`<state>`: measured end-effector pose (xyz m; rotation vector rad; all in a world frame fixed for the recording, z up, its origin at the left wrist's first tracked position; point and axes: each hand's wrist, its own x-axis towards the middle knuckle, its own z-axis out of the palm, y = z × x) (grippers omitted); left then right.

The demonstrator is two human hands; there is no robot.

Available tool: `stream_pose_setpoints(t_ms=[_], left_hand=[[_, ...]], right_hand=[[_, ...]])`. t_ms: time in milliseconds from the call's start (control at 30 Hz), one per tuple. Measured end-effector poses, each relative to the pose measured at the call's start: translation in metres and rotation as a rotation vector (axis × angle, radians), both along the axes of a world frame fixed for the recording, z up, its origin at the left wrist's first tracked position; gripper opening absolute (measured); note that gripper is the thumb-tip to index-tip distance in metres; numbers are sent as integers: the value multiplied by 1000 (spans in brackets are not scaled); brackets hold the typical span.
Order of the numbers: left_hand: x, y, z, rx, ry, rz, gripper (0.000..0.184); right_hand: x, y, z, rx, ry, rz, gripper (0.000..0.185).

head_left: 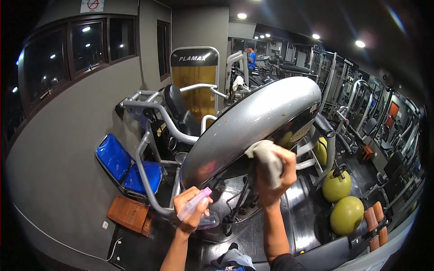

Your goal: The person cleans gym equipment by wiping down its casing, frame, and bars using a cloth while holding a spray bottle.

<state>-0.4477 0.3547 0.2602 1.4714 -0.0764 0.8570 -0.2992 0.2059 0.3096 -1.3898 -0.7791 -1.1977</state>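
My left hand (184, 198) is closed around a small translucent spray bottle (191, 207) with a pink top, tilted up to the right. My right hand (282, 174) grips a pale, crumpled cloth (266, 156). That cloth is against the dark panel below the curved silver cover (257, 110) of a gym machine; whether it presses firmly I cannot tell. Pale specks show on the silver surface. The bottle is just in front of the cover's lower end.
A blue padded chair (115, 156) and a wooden step box (128, 214) stand along the left wall. Behind the cover is a PLAMAX machine (193, 81). Yellow-green exercise balls (346, 215) lie at right. A person in blue (252, 58) is far back.
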Motion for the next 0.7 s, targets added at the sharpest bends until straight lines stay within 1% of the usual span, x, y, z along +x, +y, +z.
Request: stream_pose_setpoints(t_ms=[67, 100, 133, 200, 267, 333, 400, 467, 500, 567, 600, 667, 700], left_hand=[[1, 3, 4, 34, -10, 7, 21], [1, 4, 6, 68, -13, 13, 22], [1, 5, 8, 69, -13, 13, 22], [1, 6, 14, 23, -26, 24, 22], [0, 5, 23, 2, -28, 35, 23], [0, 4, 30, -1, -32, 22, 24], [2, 7, 33, -6, -32, 21, 25], [6, 18, 29, 332, -98, 176, 25], [6, 17, 31, 335, -98, 176, 25], [4, 11, 35, 139, -51, 108, 26], [3, 8, 37, 137, -51, 111, 26], [3, 1, 41, 37, -16, 72, 30], [4, 0, 43, 36, -16, 73, 30]], right_hand=[[-13, 0, 7, -214, -123, 63, 30], [-16, 1, 3, -322, -102, 117, 34], [-22, 0, 5, -393, -103, 111, 37], [-14, -7, 18, -374, -114, 67, 33], [-14, -11, 45, -233, -141, -53, 30], [-15, -10, 60, -183, -88, -82, 32], [-17, 0, 60, -267, -156, -59, 38], [-29, 11, 52, -454, -178, 110, 42], [-34, 14, 53, -540, -176, 88, 46], [-29, 9, 67, -482, -153, 57, 47], [-24, 6, 77, -430, -133, 24, 48], [-14, -1, 93, -346, -114, -137, 44], [-11, -2, 97, -324, -85, -96, 42]])
